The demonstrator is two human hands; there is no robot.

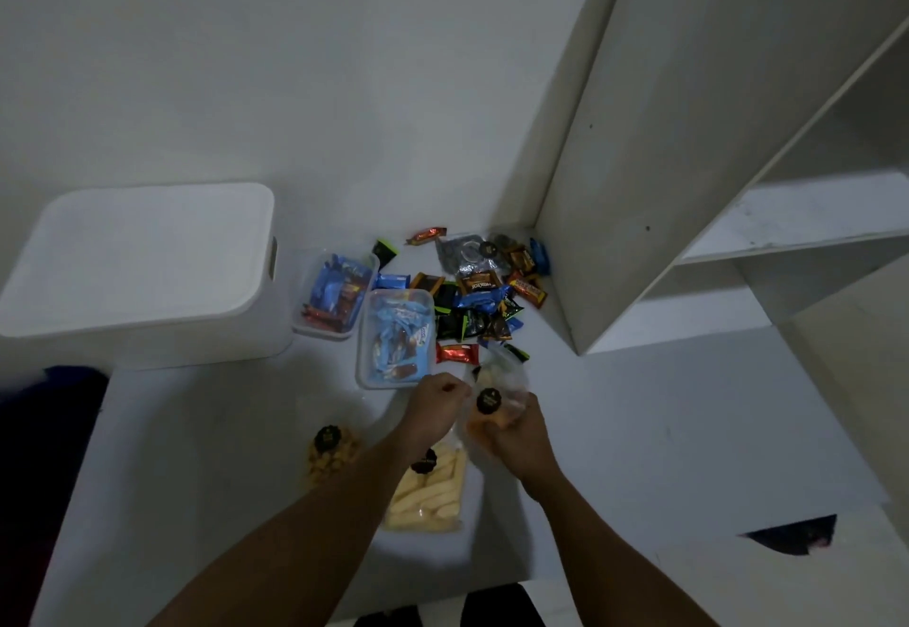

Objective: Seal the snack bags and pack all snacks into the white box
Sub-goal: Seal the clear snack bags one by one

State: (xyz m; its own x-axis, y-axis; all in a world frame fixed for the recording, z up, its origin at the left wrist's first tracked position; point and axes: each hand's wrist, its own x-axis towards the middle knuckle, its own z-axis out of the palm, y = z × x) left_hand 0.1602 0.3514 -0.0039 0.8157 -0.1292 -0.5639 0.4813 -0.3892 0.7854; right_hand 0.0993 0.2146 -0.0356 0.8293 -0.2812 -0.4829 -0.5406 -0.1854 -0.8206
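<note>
Nearest, two bags lie flat on the white surface (639,430) under the forearms, likely parked within reach. One is a clear bag of pale yellow sticks (433,489), partly covered by the left wrist. The other is a smaller clear bag of golden-brown pieces (329,454). Whether either is sealed is too dim to tell.

Just beyond, the right hand (516,434) has its grip wrapped round the lower part of a clear plastic bag of orange snacks (497,395), holding it upright above the surface. The left hand (435,405) seems to pinch the bag's top edge with curled fingers, probably to close the mouth; the seal itself cannot be made out.

Farther on stand two clear rectangular plastic tubs (396,336) of wrapped sweets, beside a loose heap of small foil-wrapped snacks (487,292) spread towards the corner. Their labels are mostly unreadable.

Far left sits the white lidded plastic box (142,262), lid on, its inside hidden. A white shelf unit (688,134) rises on the right, cut off by the frame.
</note>
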